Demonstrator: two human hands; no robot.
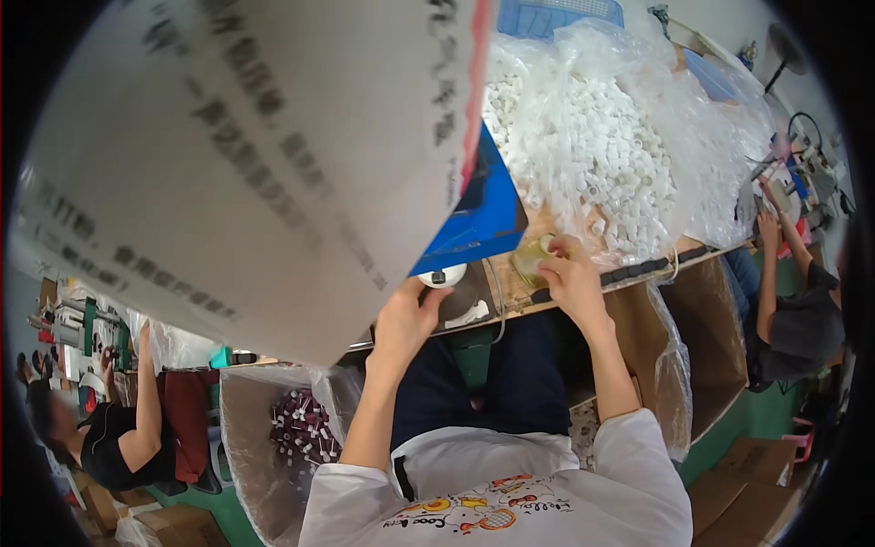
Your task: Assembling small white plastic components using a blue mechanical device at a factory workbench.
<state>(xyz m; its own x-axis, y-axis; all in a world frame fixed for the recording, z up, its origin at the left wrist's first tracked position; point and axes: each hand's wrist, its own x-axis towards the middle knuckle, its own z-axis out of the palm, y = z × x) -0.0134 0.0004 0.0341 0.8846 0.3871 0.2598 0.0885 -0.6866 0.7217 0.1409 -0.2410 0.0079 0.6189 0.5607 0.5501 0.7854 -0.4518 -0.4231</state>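
My left hand (407,317) is closed, thumb and forefinger drawn together at the edge of a white round part (445,275) beneath a blue machine (483,205). Whatever lies between those fingers is hidden. My right hand (574,281) pinches a small whitish piece (547,243) at the rim of a yellowish see-through round container (528,262) on the wooden bench. A large pile of short white plastic tube pieces (615,150) lies just beyond, in a clear plastic bag. Much of the machine is covered by a large printed sheet.
The white printed sheet (273,173) hangs close in front at upper left. Below the bench, a plastic-lined box (246,438) holds dark purple and white pieces; another lined carton (706,346) stands at right. Co-workers sit at left (114,438) and right (802,319).
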